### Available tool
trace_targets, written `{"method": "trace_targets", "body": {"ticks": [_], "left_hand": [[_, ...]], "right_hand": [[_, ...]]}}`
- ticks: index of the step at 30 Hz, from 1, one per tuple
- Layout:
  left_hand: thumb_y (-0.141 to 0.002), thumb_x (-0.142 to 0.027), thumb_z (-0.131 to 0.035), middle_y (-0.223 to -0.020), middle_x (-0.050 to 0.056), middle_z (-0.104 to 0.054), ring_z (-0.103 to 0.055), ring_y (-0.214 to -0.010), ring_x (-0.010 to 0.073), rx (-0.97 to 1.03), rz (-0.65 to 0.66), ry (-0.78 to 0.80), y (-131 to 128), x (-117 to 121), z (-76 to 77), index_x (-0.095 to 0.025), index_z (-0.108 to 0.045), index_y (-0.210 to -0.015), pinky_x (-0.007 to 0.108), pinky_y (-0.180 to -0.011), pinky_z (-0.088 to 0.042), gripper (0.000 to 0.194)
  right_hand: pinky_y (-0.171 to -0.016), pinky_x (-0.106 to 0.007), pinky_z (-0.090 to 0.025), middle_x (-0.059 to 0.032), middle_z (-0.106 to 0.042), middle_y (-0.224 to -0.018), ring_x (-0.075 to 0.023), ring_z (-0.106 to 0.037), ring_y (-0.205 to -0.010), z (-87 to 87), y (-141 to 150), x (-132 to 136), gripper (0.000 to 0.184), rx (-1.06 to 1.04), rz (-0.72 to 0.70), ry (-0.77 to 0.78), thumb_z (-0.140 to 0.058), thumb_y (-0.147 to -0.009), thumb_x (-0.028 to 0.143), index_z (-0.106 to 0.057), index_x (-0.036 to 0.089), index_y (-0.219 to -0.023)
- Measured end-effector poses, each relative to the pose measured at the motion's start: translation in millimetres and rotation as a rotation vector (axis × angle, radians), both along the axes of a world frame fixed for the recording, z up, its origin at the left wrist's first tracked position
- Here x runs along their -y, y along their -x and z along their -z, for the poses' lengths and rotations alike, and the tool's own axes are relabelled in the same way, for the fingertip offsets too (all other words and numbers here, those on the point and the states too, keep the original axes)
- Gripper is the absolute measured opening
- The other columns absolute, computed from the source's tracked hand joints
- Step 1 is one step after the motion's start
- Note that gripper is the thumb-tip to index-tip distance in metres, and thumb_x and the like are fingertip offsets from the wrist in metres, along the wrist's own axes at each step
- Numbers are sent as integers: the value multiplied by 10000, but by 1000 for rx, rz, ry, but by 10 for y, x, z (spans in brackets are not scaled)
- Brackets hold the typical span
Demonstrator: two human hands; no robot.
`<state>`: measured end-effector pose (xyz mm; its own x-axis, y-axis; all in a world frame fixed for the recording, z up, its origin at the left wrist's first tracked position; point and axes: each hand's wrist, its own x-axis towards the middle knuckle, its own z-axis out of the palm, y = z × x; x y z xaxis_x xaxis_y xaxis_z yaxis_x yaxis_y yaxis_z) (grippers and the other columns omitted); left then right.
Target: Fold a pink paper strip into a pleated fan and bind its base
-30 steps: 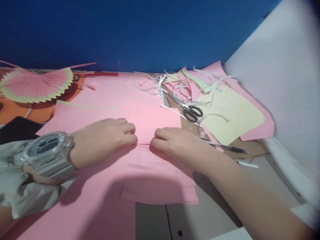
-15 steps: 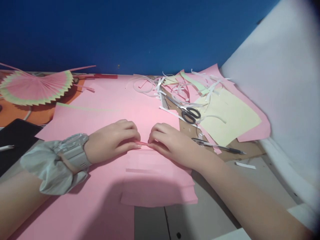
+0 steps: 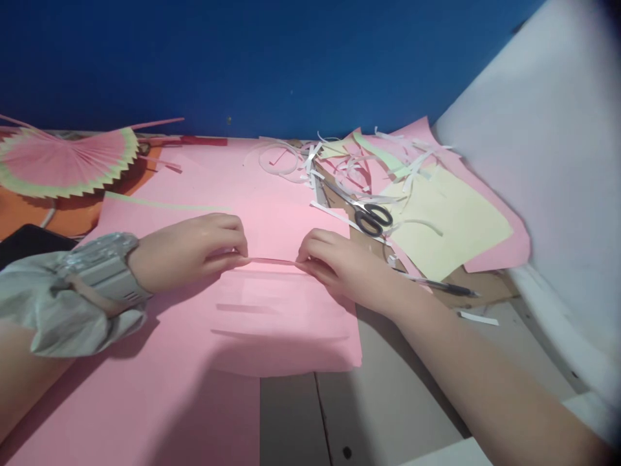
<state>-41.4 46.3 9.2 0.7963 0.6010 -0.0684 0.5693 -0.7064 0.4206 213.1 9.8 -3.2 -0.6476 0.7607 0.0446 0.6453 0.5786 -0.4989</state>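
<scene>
A pink paper sheet with several crosswise fold lines lies in front of me, over a larger pink sheet. My left hand pinches its raised fold at the left, fingers closed. At the right, my right hand pinches the same fold between thumb and fingers. A short stretch of the folded ridge shows between the two hands. The paper inside each pinch is hidden by the fingers. A watch and a grey-green scrunchie are on my left wrist.
Black-handled scissors, a pen, white paper strips and a yellow sheet lie to the right. A pleated pink-and-green paper fan stands at the left. A blue wall rises behind.
My left hand has moved left and slightly up, and the gap between the hands has widened. The folded sheet has shifted left and away from me, exposing more of the fold.
</scene>
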Motion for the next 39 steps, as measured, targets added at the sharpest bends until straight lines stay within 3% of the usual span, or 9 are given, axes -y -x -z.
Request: {"method": "trace_targets", "body": {"ticks": [8, 15, 25, 34, 39], "left_hand": [[-896, -303, -436, -940, 29, -562, -486, -867, 165, 35, 49, -94, -92, 54, 58, -210, -612, -959, 303, -797, -370, 209], [-909, -262, -412, -968, 38, -549, -501, -878, 145, 66, 59, -9, -68, 51, 78, -205, -629, -1005, 256, -785, -386, 245], [-886, -216, -419, -976, 18, -556, -524, -870, 135, -18, 75, 112, 34, 8, -75, -227, -627, -991, 236, -781, -398, 233], [-844, -212, -448, -945, 12, -577, -548, -840, 145, -87, 41, 45, 78, -17, -185, -216, -634, -903, 245, -769, -409, 195], [-827, -189, -429, -939, 23, -574, -551, -826, 155, -151, -7, -4, 136, -68, -203, -202, -622, -867, 254, -758, -408, 198]], "right_hand": [[-748, -290, -401, -64, -536, -920, -166, -491, -875, 51, 77, -3, 215, -53, -44, -30, -388, -919, 178, -597, 180, -968], [-724, -275, -399, -55, -520, -924, -152, -480, -868, 37, 75, 24, 229, -3, -75, -62, -420, -904, 158, -633, 187, -985], [-724, -276, -400, -44, -537, -1004, -160, -478, -933, -22, 8, 59, 248, 60, -109, -76, -438, -891, 145, -633, 241, -1011], [-730, -274, -412, -65, -537, -974, -154, -500, -889, -12, 24, 38, 224, -16, -141, -54, -428, -893, 140, -631, 198, -964], [-764, -272, -410, -65, -539, -966, -153, -507, -903, 3, 30, 24, 190, -63, -65, -5, -430, -897, 156, -599, 181, -979]]}}
